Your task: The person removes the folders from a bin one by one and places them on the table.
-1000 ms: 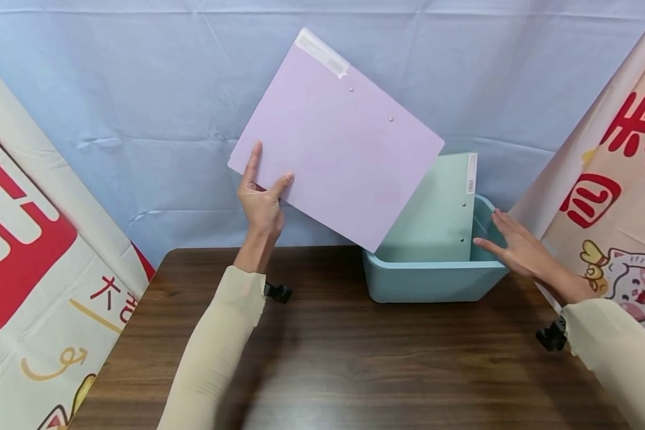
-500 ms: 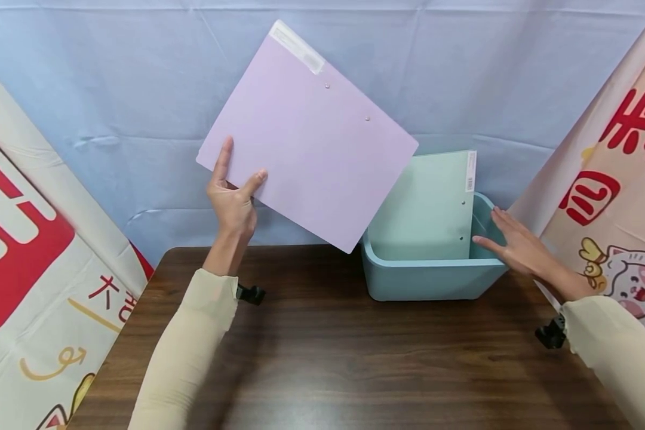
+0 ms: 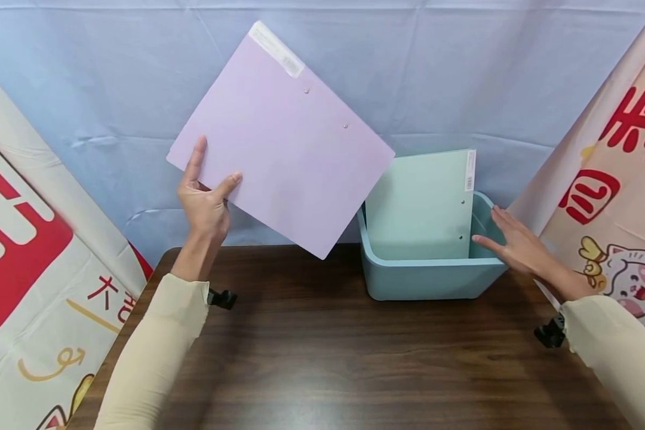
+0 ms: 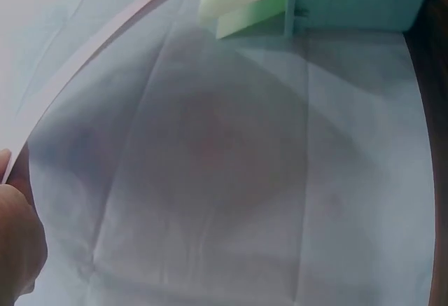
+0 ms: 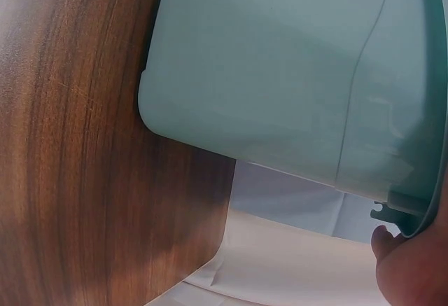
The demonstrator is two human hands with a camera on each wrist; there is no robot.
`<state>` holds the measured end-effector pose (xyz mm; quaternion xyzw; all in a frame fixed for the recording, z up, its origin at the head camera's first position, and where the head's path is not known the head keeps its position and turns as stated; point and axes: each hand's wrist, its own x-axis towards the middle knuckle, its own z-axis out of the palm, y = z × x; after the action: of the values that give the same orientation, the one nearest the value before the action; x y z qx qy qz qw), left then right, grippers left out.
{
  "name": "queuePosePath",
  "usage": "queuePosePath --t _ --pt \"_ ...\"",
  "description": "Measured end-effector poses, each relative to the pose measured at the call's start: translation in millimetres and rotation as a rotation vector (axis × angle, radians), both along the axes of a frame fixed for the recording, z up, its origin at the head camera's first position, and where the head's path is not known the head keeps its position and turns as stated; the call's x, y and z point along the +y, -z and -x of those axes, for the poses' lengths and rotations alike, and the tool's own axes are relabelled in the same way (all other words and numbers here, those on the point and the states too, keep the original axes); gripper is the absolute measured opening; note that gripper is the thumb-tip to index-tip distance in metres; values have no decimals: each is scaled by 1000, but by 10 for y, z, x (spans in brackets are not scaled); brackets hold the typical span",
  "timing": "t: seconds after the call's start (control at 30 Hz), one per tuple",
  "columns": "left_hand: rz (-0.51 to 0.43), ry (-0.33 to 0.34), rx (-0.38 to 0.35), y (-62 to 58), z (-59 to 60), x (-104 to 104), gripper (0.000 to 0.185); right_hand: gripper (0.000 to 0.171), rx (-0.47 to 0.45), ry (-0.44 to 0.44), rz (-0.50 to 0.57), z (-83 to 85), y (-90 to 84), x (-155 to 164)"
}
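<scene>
Lilac folder point(image 3: 282, 140) has swung left and clear of the bin point(image 3: 430, 280) since a second ago
My left hand point(image 3: 204, 200) pinches its lower corner, thumb in front, holding it tilted aloft; my right hand point(image 3: 518, 245) lies flat-fingered on the bin's rim, steadying it, green folder point(image 3: 421, 206) upright inside

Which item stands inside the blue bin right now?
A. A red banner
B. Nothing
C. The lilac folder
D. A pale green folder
D: the pale green folder stands upright in the blue bin, while the left hand holds the lilac folder in the air beside it.
</scene>
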<state>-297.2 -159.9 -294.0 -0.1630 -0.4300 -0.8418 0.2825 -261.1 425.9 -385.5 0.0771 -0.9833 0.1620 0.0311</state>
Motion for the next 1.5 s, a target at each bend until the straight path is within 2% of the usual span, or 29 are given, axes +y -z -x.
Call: queuePosePath --t 0.2,0.43,0.63,0.93,1.1,1.2,1.5 --pt "26 19 18 -2 -46 -158 85 97 6 -9 13 -15 -4 6" --pt "87 6 16 6 -128 -390 84 98 4 -7 12 -10 -2 13" --pt "60 12 -11 -6 -180 -546 87 98 -1 0 3 -13 -8 8" --pt "81 41 -50 5 -250 -797 88 98 20 -7 16 -23 -3 -3" --pt "103 44 -99 18 -268 -940 88 98 26 -11 19 -19 -7 5" --pt "134 58 -124 34 -271 -1035 88 99 23 -8 13 -17 -3 3" --pt "212 149 -135 97 -231 -1246 89 98 17 -2 4 -25 4 11"
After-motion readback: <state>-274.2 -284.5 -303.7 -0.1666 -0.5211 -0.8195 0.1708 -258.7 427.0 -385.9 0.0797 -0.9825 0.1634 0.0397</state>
